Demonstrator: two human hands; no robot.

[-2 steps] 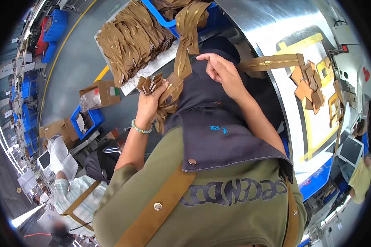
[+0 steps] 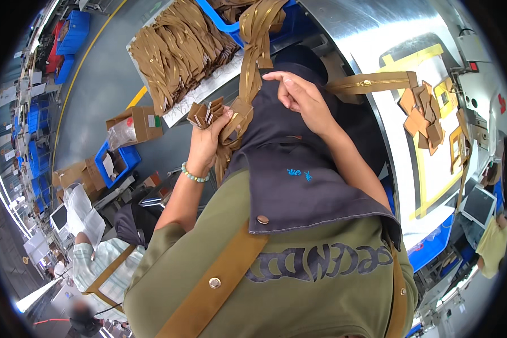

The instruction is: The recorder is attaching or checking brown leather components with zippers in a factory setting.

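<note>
The left hand (image 2: 211,134), forearm rising from below, is closed around a bundle (image 2: 204,116) of folded brown ends, which fan up and leftward. Beside it, the zipper strip (image 2: 249,76) runs lengthwise up the picture, leaning slightly right, to the blue bin (image 2: 216,19). The right hand (image 2: 307,102) is loosely half-open, index finger pointing left; its tip has edged nearer the strip, contact unclear. Rightward, a second strip (image 2: 343,86) lies nearly level, reaching the table (image 2: 386,121).
</note>
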